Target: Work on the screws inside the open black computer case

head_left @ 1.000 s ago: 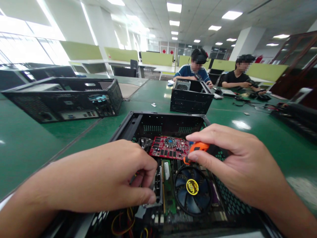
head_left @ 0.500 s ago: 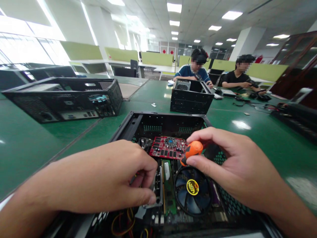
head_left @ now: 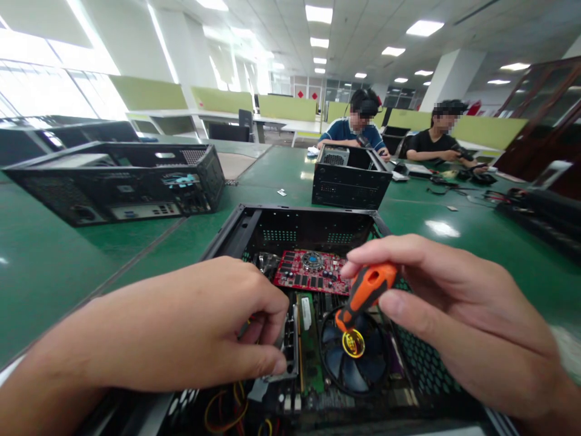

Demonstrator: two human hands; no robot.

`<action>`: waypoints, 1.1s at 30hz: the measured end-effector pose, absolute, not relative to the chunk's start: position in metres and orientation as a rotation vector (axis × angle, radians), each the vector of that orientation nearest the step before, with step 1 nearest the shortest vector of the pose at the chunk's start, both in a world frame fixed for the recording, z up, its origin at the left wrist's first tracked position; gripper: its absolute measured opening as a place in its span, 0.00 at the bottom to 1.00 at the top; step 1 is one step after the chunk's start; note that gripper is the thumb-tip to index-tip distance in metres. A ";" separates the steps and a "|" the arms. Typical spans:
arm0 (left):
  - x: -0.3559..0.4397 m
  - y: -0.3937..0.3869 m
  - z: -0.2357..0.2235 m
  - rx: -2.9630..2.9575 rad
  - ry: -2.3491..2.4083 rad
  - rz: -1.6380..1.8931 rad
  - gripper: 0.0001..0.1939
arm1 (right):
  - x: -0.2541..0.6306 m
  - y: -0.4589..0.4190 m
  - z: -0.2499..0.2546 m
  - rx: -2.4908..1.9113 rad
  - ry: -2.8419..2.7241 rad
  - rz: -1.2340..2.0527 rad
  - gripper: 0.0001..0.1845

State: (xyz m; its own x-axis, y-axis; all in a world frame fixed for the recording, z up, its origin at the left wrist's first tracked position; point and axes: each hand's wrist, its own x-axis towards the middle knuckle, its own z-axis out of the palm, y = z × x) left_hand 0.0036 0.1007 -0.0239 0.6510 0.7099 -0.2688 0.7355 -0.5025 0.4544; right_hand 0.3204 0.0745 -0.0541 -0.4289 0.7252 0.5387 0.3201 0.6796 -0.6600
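My right hand (head_left: 436, 303) holds a screwdriver (head_left: 367, 293) by its orange and black handle between thumb and fingers. The handle tilts with its lower end over the black CPU fan (head_left: 354, 363); its shaft does not show. Inside the open computer case (head_left: 313, 221), my left hand (head_left: 227, 321) is closed, fingers curled under beside a metal bracket (head_left: 290, 345); what they grip is hidden. A green memory stick (head_left: 309, 357) stands between that bracket and the fan. Beyond it lies a red graphics card (head_left: 299, 272) with a small round fan.
Another black computer case (head_left: 127, 188) lies at the left of the green table (head_left: 254, 181), and a third case (head_left: 349, 184) stands farther back. Two people (head_left: 354, 130) sit across the table. Black equipment and cables (head_left: 540, 212) lie at the right. Loose coloured wires (head_left: 227, 412) hang near me.
My right hand has moved right and nearer to me with the screwdriver, whose handle now leans more and shows more of its length. My left hand has stayed in place.
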 end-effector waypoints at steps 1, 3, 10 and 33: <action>0.004 0.100 -0.023 2.325 1.124 -0.070 0.10 | 0.322 0.074 -0.052 -0.760 -2.052 0.645 0.15; 0.004 0.100 -0.023 2.325 1.134 -0.075 0.10 | 0.324 0.074 -0.048 -0.695 -2.121 0.704 0.12; 0.004 0.099 -0.022 2.320 1.150 -0.093 0.10 | 0.321 0.076 -0.045 -0.651 -2.214 0.660 0.12; 0.000 0.099 -0.025 2.335 1.109 -0.054 0.10 | 0.321 0.077 -0.045 -0.630 -2.220 0.645 0.13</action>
